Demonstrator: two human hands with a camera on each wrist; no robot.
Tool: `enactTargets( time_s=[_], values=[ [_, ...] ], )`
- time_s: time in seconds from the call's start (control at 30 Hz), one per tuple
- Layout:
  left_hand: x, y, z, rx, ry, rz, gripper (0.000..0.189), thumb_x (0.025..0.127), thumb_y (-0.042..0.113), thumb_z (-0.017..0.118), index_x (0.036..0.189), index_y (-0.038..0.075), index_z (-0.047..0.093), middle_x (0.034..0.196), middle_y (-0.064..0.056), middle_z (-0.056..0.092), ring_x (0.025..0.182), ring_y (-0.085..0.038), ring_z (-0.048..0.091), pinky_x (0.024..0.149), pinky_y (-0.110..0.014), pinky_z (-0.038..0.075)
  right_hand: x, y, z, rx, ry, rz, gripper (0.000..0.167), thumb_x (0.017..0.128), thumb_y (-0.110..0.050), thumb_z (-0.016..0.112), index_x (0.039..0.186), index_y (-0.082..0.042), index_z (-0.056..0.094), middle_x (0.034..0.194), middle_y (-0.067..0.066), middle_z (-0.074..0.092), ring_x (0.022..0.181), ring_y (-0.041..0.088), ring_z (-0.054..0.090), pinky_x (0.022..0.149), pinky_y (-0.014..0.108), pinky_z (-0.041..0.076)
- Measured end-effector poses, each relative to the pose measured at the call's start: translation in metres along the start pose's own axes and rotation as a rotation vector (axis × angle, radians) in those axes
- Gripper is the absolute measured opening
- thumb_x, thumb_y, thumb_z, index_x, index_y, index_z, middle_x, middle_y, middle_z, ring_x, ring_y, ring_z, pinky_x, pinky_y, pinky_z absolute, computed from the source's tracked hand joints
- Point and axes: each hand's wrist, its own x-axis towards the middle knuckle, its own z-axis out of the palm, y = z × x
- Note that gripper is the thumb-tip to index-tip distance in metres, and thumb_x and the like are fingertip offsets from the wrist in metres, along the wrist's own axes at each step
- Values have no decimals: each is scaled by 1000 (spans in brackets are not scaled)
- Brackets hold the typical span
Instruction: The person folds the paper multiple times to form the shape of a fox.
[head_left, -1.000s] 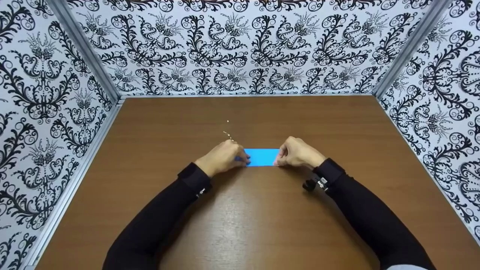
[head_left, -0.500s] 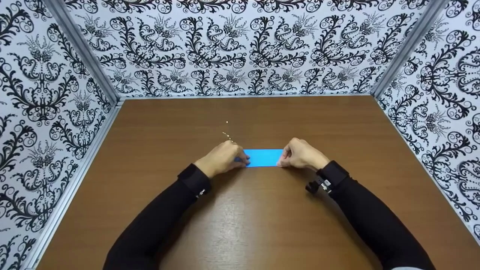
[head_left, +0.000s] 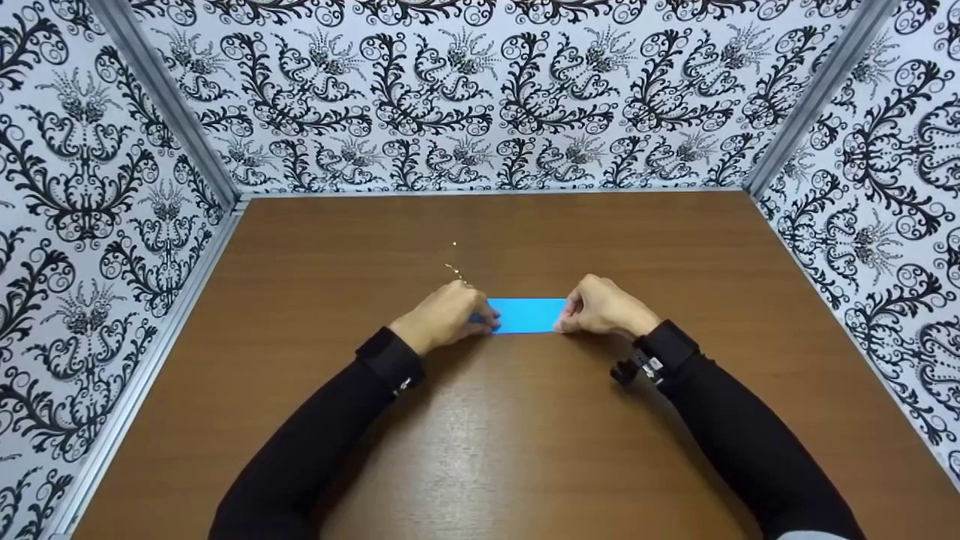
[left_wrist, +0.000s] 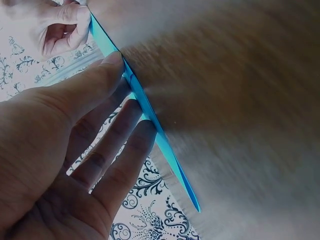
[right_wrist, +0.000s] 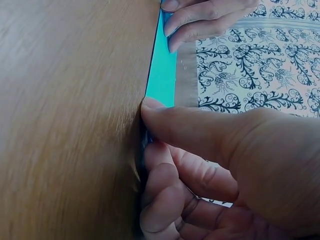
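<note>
A narrow strip of bright blue folded paper (head_left: 529, 315) lies across the table between both hands. Its long near edge shows as a dark fold line in the wrist views. My left hand (head_left: 446, 315) rests on the strip's left part: the thumb tip is at the near edge and the extended fingers (left_wrist: 117, 172) press on the blue surface, with the paper's left end reaching past them. At the right end, my right hand (head_left: 600, 306) pinches the paper's edge between thumb and curled fingers. The right corner is hidden behind that hand.
Several small pale specks (head_left: 456, 271) lie on the brown wooden table (head_left: 480, 435) just beyond my left hand. Patterned black-and-white walls (head_left: 457, 97) with metal corner posts (head_left: 161, 105) enclose its back and sides. A black wrist mount (head_left: 626, 369) hangs beside my right cuff.
My right hand has slid a little to the right along the paper, baring more blue between the hands, then stays put. My left hand keeps its place.
</note>
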Motion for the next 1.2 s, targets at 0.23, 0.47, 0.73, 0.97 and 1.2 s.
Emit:
enactTargets(
  time_s=[0.23,0.47,0.73,0.97,1.2],
  values=[
    [0,2,0,-9,8,-5,16,102,10,93,118,7,94,122,-11,92,118,-30,89,107,-45,72,0,0,-2,17,-12,-4,15,98,-29,99,93,-17,93,92,-1,89,81,13,70,75,27,55],
    [1,1,1,-6,2,16,19,102,12,93,120,7,93,120,-10,92,117,-30,90,108,-43,72,6,9,-12,66,40,-29,11,103,-22,91,98,-12,93,90,6,88,65,8,66,66,25,54],
    [1,1,0,0,11,14,17,103,12,93,119,7,94,120,-11,92,115,-29,90,108,-44,72,15,17,-23,27,123,26,19,112,-26,80,113,-13,94,102,10,89,70,11,63,72,31,51],
    [0,2,1,-3,9,-2,17,102,12,93,119,6,93,119,-11,92,115,-30,90,108,-45,72,18,20,-22,6,117,58,23,113,-30,80,114,-10,92,96,7,87,73,11,63,76,32,50],
    [-2,2,0,2,19,2,16,102,11,93,118,7,94,118,-11,92,114,-31,90,108,-45,72,22,21,-20,-17,93,73,33,111,-39,84,106,-7,92,69,-6,69,69,14,61,69,31,47]
  ],
)
